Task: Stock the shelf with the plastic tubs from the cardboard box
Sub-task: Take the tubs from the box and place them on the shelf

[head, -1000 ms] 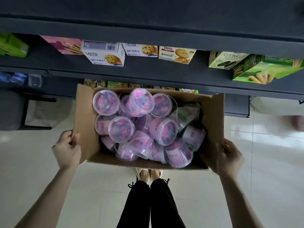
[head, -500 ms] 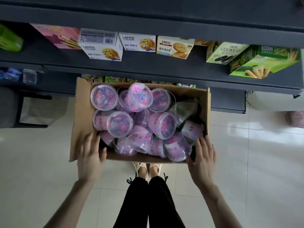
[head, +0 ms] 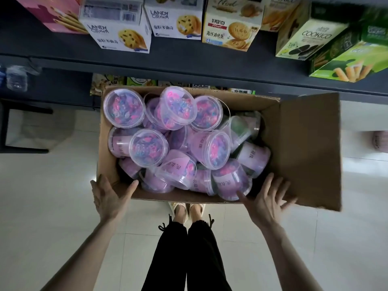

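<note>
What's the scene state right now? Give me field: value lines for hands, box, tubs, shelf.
cardboard box: open, in front of the shelf, right flap folded out
plastic tubs: jumbled pile inside, clear lids, pink-purple contents; none held
left hand: open, fingers spread on the box's near left corner
right hand: open, fingers spread at the near right corner, by the flap
shelf: dark, holds biscuit boxes

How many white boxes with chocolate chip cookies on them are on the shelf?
2. One white cardboard Landy cookie box stands left, the second Landy box just right of it, on the dark shelf. More may hide behind.
</note>
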Demonstrator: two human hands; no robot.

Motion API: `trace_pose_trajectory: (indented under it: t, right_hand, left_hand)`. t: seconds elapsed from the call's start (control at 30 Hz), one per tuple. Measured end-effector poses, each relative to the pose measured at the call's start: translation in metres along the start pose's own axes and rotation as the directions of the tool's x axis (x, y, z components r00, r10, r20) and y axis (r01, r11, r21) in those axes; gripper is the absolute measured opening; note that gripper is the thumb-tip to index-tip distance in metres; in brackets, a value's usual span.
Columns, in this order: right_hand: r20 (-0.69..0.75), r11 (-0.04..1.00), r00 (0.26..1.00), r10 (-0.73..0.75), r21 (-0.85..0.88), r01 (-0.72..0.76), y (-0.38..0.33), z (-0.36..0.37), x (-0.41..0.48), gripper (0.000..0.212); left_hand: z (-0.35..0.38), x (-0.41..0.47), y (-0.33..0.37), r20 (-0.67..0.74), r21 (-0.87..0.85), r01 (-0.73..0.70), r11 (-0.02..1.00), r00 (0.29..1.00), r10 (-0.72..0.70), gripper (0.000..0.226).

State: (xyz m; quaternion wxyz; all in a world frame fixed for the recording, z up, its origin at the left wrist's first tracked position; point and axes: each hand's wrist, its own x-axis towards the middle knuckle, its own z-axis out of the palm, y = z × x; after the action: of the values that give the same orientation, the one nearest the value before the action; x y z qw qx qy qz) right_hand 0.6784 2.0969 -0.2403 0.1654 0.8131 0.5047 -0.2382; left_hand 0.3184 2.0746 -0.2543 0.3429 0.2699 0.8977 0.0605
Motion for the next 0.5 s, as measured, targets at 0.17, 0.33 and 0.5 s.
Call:
trace_pose_trajectory:
  t: [0.17, 0.33, 0.5]
  right_hand:
    - [0.106, 0.914, 0.994, -0.005, 0.403, -0.039, 0.015, -0.002, 0.012, 0.125]
    - [-0.023, 0.936, 0.988, -0.153, 0.318, 0.152, -0.018, 0.002, -0.002, 0.119]
    - [0.011, 0.923, 0.996, -0.084, 0.379, 0.074, -0.052, 0.013, 0.001, 0.118]
  left_hand:
    - [0.012, -0.014, 0.008, -0.071, 0.006, -0.033, 0.999, 0.997, 0.033, 0.123]
    - [0.041, -0.052, 0.053, -0.063, -0.205, -0.277, 0.939, 0.961, 0.270, 0.087]
    - [0.069, -0.052, 0.102, 0.015, -0.319, -0.227, 0.920, 0.969, 0.245, 0.092]
